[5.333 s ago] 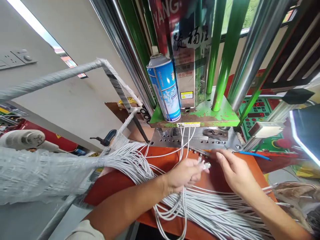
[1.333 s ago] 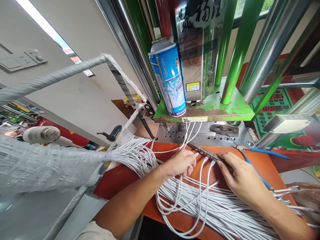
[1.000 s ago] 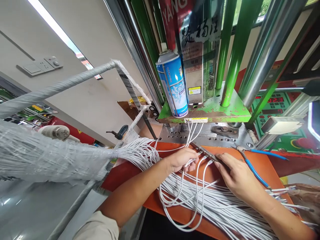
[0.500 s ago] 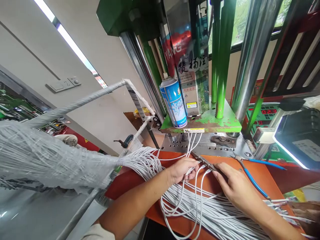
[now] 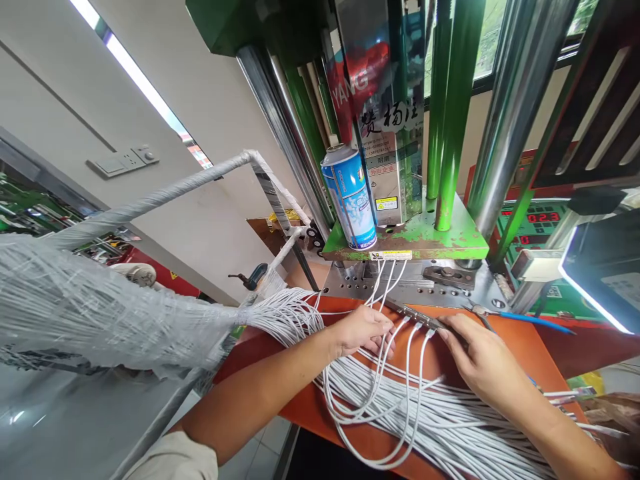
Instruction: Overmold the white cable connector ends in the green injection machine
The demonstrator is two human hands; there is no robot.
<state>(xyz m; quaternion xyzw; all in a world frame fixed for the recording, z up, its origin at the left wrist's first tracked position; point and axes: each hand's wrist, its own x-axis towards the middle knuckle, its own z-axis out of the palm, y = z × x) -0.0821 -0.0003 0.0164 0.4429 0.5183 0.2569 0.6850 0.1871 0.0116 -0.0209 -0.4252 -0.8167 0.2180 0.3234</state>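
My right hand (image 5: 475, 343) grips the right end of a narrow dark metal bar (image 5: 413, 313), thumb on the near side. Several white cables (image 5: 410, 360) run from small connectors along the bar's near edge and loop down toward me. Left of the bar, my left hand (image 5: 367, 330) is closed, thumb and fingers pinched at a white cable; its curled fingers partly hide the hold. Under both forearms lies a thick bundle of white cables (image 5: 430, 413) on the orange-red tabletop (image 5: 520, 340). The bar is tilted, its left end toward the press.
A green press plate (image 5: 440, 243) stands just beyond, carrying a blue spray can (image 5: 350, 197). Blue-handled pliers (image 5: 535, 322) lie at right, beside a bright lamp (image 5: 600, 273). Plastic-wrapped cables (image 5: 125, 313) hang over a wrapped frame (image 5: 165, 200) at left.
My right hand and the bar have shifted slightly right and toward the press. My left hand has come away from the connectors, leaving a gap to the bar.
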